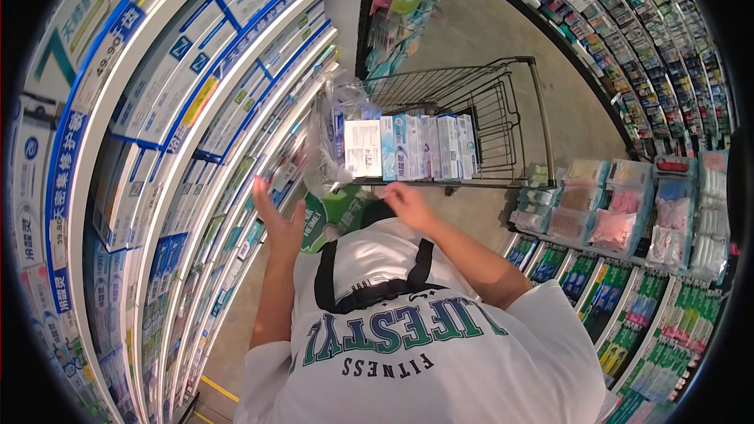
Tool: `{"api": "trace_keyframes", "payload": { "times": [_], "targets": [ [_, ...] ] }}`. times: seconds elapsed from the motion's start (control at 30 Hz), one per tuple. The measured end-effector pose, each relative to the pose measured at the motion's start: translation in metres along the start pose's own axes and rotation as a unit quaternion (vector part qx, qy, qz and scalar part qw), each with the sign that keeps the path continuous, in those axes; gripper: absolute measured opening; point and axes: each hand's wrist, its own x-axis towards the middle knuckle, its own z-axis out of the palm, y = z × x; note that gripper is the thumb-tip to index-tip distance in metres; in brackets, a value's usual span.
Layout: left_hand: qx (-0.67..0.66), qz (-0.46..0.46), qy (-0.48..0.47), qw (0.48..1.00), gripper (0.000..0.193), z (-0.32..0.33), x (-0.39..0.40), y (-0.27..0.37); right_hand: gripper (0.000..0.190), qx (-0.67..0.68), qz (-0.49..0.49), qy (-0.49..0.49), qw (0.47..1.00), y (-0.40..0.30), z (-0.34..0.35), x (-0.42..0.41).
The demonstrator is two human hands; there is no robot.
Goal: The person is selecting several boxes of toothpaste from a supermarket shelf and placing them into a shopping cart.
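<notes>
My left hand is raised beside the shelf on my left, fingers apart and holding nothing. My right hand is in front of my waist, just below the near side of a wire shopping cart. Its fingers are curled; whether they pinch anything is hidden. A row of toothpaste boxes stands upright in the cart. At the row's left end is a white printed carton. Clear plastic wrap hangs crumpled at the cart's left end, partly over blue boxes.
Toothpaste shelves with price strips curve along my left. Racks of small packages rise at the far right. Hanging pouches and rows of packaged toothbrushes are at right. A green printed sign is low behind my hands.
</notes>
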Motion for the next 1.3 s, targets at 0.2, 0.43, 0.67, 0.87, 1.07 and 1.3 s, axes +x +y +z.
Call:
{"api": "trace_keyframes", "payload": {
  "times": [0.2, 0.43, 0.67, 0.87, 1.07, 1.3],
  "targets": [
    [0.061, 0.092, 0.059, 0.992, 0.074, 0.002, 0.075, 0.058, 0.025, -0.075, 0.077, 0.116, 0.987, 0.123, -0.093, 0.056],
    [0.011, 0.11, 0.156, 0.982, 0.064, 0.014, 0.101, 0.107, 0.083, -0.258, 0.341, 0.029, 0.903, 0.207, -0.137, 0.106],
    [0.075, -0.01, 0.106, 0.992, 0.052, 0.041, 0.045, 0.099, 0.08, -0.329, 0.345, 0.047, 0.878, 0.199, -0.112, 0.13],
    [0.072, -0.066, 0.116, 0.988, 0.047, 0.052, 0.015, 0.102, 0.08, -0.289, 0.366, 0.118, 0.877, 0.211, -0.12, 0.139],
    [0.071, -0.078, 0.084, 0.991, 0.044, 0.052, 0.001, 0.103, 0.077, -0.249, 0.452, 0.143, 0.845, 0.194, -0.116, 0.153],
    [0.058, -0.109, 0.047, 0.991, 0.046, 0.033, -0.012, 0.099, 0.071, -0.439, 0.306, 0.138, 0.833, 0.221, -0.098, 0.124]
  ]
}}
